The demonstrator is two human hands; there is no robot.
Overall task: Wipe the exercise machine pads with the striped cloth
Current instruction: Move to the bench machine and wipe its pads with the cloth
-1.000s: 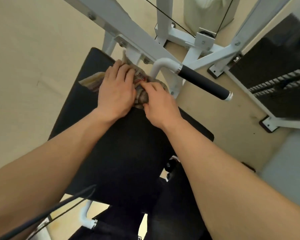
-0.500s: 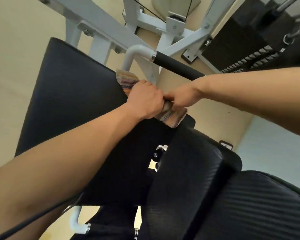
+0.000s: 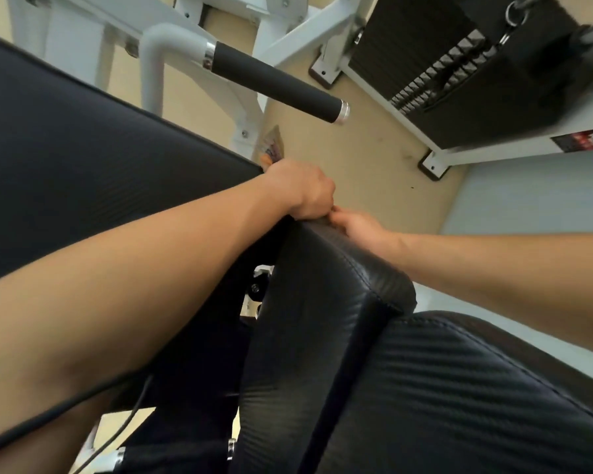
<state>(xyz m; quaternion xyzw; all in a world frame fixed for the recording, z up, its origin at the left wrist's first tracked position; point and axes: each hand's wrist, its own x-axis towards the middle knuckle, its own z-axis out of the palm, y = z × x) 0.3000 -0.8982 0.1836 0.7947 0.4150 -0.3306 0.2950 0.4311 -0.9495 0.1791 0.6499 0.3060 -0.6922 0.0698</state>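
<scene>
The striped cloth (image 3: 273, 147) shows only as a small corner sticking up above my left hand (image 3: 303, 189). That hand is curled into a fist round the cloth at the right edge of the large black pad (image 3: 83, 148). My right hand (image 3: 360, 229) comes in from the right behind the top of the narrow black pad (image 3: 322, 319). Its fingertips pinch in against my left fist, where the rest of the cloth is hidden. A ribbed black seat pad (image 3: 466, 388) fills the lower right.
A black foam handle (image 3: 274, 85) on a white bar juts out just above my hands. The white machine frame (image 3: 308, 30) and the black weight stack (image 3: 459, 63) stand at the top right. A thin black cable (image 3: 83, 422) crosses under my left forearm. Beige floor lies between.
Both hands slid with the cloth from the top of the large pad down to its right edge. The view tilted and closed in, and most of the cloth went out of sight.
</scene>
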